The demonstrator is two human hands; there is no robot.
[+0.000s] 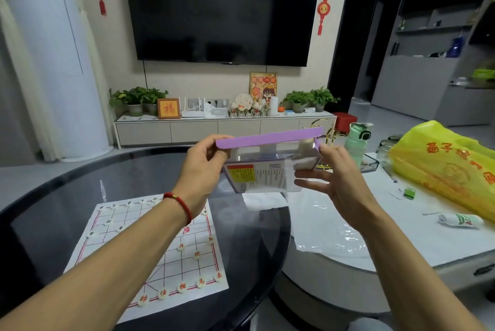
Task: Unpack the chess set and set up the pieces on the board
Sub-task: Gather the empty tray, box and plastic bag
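— While both hands hold it above the bench point(67, 191), where is the box point(267, 167)?
— Lifted over the paper board point(150, 263), pieces point(182, 286) already lined up there. Left hand point(199, 167) pinches its purple lid point(267, 137); right hand point(332, 172) touches the other end, fingers spread.

Dim indoor light around me, soft glare on the round dark glass table point(80, 186), wide-angle bending at edges, slight blur.
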